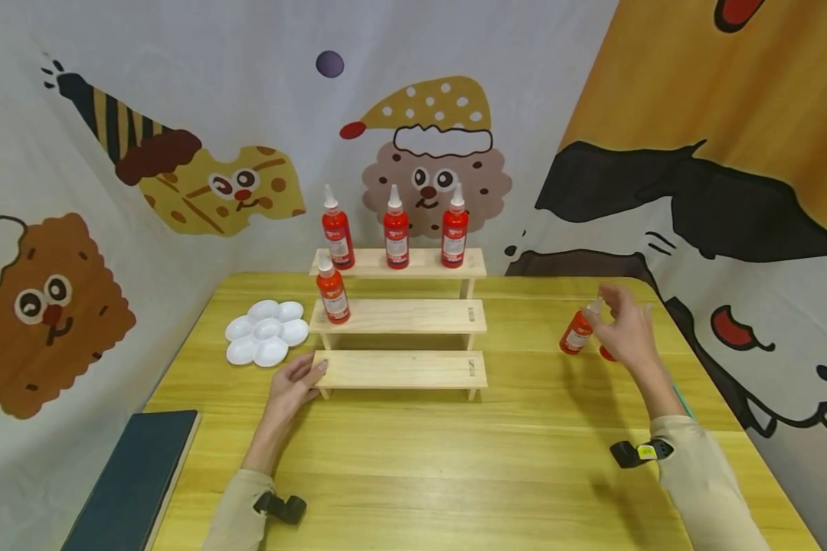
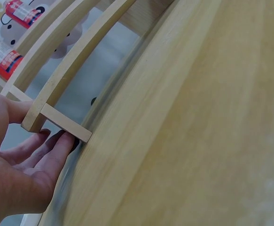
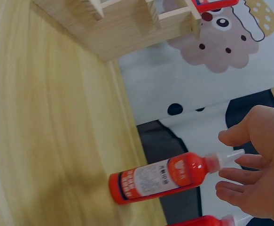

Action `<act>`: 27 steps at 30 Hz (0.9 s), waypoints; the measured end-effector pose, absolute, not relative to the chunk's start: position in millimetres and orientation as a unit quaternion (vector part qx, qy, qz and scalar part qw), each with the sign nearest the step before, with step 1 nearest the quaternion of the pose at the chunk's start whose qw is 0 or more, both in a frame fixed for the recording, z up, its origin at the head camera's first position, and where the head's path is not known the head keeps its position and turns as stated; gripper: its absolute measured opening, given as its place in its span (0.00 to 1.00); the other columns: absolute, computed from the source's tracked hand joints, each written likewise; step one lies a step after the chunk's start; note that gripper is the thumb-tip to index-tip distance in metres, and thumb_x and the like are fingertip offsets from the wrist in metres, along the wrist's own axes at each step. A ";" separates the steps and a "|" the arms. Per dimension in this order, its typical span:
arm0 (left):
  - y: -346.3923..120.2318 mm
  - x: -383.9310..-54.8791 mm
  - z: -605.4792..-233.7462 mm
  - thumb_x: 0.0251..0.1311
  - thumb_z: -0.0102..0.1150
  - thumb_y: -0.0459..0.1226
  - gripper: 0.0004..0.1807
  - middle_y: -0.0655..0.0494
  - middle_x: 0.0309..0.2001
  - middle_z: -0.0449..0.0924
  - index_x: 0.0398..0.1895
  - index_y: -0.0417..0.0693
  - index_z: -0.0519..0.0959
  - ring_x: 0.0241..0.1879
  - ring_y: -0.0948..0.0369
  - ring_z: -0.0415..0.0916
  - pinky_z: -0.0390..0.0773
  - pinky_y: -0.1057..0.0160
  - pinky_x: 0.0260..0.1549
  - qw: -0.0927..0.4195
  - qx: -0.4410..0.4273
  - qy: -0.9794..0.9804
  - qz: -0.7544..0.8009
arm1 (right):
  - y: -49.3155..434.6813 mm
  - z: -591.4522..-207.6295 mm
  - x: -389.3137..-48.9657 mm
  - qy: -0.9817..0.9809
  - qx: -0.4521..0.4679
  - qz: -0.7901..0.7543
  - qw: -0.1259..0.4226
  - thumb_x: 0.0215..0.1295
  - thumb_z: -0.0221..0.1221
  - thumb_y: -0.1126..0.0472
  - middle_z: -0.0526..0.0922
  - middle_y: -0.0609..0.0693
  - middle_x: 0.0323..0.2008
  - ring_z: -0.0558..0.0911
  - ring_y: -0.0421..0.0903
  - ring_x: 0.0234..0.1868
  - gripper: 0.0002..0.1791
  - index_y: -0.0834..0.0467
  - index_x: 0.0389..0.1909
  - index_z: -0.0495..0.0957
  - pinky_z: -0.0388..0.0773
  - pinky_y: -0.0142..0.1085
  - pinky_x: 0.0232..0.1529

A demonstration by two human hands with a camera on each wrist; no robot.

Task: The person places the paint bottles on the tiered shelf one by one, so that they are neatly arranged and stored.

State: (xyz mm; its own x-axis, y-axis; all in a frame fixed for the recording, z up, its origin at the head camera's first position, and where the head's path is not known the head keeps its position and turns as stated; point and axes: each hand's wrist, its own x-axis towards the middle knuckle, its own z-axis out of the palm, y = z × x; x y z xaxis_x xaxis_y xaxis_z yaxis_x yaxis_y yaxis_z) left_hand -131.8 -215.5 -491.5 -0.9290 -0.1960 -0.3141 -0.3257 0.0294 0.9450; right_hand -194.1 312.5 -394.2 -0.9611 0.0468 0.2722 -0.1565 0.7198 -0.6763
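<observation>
My left hand [image 1: 291,390] grips the left end of the lowest step of a wooden three-tier display rack [image 1: 400,369]. In the left wrist view its thumb lies on the plank's end and the fingers are beside the short leg. My right hand [image 1: 625,330] is around the white nozzle of a red squeeze bottle [image 3: 155,178], thumb and fingers apart with a gap between them. That bottle stands upright on the table, right of the rack. Behind the hand a second red bottle [image 1: 607,353] is mostly hidden.
Three red bottles [image 1: 396,239] stand along the top tier and another bottle [image 1: 334,297] at the middle tier's left end. A white flower-shaped palette [image 1: 267,329] lies left of the rack. A dark book [image 1: 134,474] lies at the table's left edge. Printed cloth [image 1: 248,69] hangs behind.
</observation>
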 end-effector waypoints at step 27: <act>-214.8 -129.7 -490.8 0.69 0.63 0.45 0.35 0.36 0.71 0.68 0.74 0.42 0.65 0.44 0.70 0.78 0.81 0.71 0.40 0.048 -0.181 0.720 0.668 | 321.5 -432.6 -195.3 -0.920 0.041 0.370 0.126 0.72 0.57 0.68 0.76 0.80 0.56 0.78 0.76 0.55 0.23 0.76 0.62 0.68 0.77 0.63 0.54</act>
